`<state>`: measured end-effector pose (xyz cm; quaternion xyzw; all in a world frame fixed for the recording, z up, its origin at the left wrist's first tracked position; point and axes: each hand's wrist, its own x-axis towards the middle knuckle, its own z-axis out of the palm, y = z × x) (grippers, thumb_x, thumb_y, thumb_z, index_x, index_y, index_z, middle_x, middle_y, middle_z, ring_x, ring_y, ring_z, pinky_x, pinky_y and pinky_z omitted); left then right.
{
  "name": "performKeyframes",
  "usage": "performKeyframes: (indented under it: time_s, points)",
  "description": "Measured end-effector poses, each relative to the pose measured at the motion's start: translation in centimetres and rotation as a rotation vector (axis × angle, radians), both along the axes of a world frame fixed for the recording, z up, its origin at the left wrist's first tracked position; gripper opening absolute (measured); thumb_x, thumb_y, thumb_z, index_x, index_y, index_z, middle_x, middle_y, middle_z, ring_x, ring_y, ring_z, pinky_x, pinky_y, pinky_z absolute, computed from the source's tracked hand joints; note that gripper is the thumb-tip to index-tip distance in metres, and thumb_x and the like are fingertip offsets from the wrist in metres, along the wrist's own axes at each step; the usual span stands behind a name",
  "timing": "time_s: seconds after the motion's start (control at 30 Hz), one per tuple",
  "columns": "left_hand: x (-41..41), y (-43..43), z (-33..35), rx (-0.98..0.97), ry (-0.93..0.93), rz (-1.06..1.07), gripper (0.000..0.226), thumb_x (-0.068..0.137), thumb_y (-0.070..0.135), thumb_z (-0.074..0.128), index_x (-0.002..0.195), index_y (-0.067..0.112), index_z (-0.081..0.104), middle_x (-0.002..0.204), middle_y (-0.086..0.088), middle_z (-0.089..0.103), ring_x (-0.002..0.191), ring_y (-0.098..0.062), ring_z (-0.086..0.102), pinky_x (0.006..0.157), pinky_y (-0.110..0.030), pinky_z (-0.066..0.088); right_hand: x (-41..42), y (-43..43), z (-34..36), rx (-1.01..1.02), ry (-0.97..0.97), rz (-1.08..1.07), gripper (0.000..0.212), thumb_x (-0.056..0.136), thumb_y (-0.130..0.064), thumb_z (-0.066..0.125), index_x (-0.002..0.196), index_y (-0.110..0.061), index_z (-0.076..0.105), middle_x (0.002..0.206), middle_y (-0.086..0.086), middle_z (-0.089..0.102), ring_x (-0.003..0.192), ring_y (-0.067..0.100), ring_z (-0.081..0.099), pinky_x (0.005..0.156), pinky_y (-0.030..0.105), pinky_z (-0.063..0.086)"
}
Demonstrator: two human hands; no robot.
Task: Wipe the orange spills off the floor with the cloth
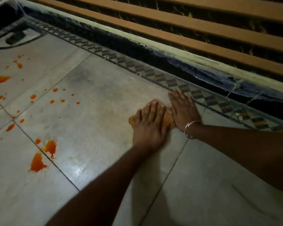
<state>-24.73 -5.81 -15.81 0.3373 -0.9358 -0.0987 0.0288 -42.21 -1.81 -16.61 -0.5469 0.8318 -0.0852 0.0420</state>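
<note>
The left hand (149,126) lies flat on the cloth (169,120). Its grip is no pinch at all, just straight fingers pressing down, with brown-orange fabric peeking out on both sides of the palm. The right hand (182,110) sits just beside it at two o'clock, fingers straight and close together, palm on the bare floor (91,88) and holding nothing; a bracelet (190,128) rings the wrist. The patterned border strip (170,82) runs right at its fingertips.

The work sits well apart, out at nine o'clock: the orange spills (37,163), two big splashes straddling a tile joint at eight o'clock and a scatter of droplets trailing up towards ten. None of those looks touched yet.

The risks are plain. That cloth is small and already tinted, so a wide sweep could smear orange across the pale tiles instead of lifting it. The joint lines may trap liquid. A flat palm with no hold could slide off the cloth on this glossy floor, and the left forearm could drag through wet patches.

As for containers: no bucket, bowl or basin is in view.
</note>
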Motion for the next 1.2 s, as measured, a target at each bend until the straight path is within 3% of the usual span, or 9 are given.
performKeyframes:
  time_s: [0.17,0.33,0.47,0.7,0.9,1.2]
  points:
    - [2.4,-8.8,0.3,0.008,-0.001,0.262,0.069,0.107,0.062,0.014,0.167,0.027,0.006,0.175,-0.005,-0.001,0.161,-0.024,-0.003,0.129,-0.052,-0.004,0.1,0.4,0.2,0.032,0.001,0.021,0.062,0.102,-0.043,0.017,0.159,-0.018,0.014,0.167,0.006,0.010,0.154,0.021,0.003,0.123,0.045,0.000]
    - [5.9,-5.1,0.1,-0.032,0.011,0.559,0.071,0.107,0.056,0.014,0.167,0.019,0.011,0.174,-0.013,0.003,0.161,-0.030,0.000,0.128,-0.055,0.000,0.3,0.3,0.1,0.046,0.118,0.113,0.071,0.099,-0.060,0.011,0.160,-0.024,0.007,0.168,0.008,0.004,0.154,0.025,0.000,0.122,0.051,-0.003]
    - [3.9,-2.9,-0.2,0.013,-0.006,0.429,0.073,0.106,0.061,0.010,0.167,0.022,-0.001,0.173,-0.010,-0.010,0.160,-0.026,-0.014,0.128,-0.052,-0.009,1.7,-0.6,0.3,0.045,0.128,0.222,0.070,0.098,-0.057,0.006,0.160,-0.024,0.004,0.168,0.005,-0.004,0.154,0.021,-0.007,0.124,0.051,-0.002]
    - [0.8,-11.1,0.1,-0.049,-0.002,0.216,0.072,0.105,0.064,0.012,0.166,0.027,0.003,0.175,-0.007,-0.002,0.161,-0.024,-0.006,0.129,-0.049,-0.007,5.6,-4.2,-0.3,0.000,0.076,0.101,0.072,0.097,-0.047,0.011,0.158,-0.010,0.014,0.167,0.009,0.011,0.154,0.022,0.002,0.124,0.049,0.004]
    - [3.6,-16.3,0.2,-0.008,0.024,0.342,0.072,0.106,0.064,0.013,0.167,0.026,0.008,0.175,-0.007,0.000,0.161,-0.024,-0.004,0.129,-0.050,-0.004,5.7,-4.1,-0.7,-0.016,0.070,0.115,0.071,0.098,-0.049,0.016,0.159,-0.011,0.015,0.166,0.008,0.014,0.154,0.023,0.006,0.124,0.048,0.004]
    - [9.9,-8.3,-0.3,-0.041,0.041,0.709,0.073,0.105,0.057,0.014,0.166,0.016,0.017,0.173,-0.016,0.009,0.160,-0.033,0.006,0.128,-0.055,0.004,5.6,-3.9,-0.2,0.044,0.068,0.122,0.074,0.096,-0.052,0.004,0.160,-0.014,0.008,0.168,0.007,0.007,0.154,0.023,0.001,0.125,0.046,0.000]
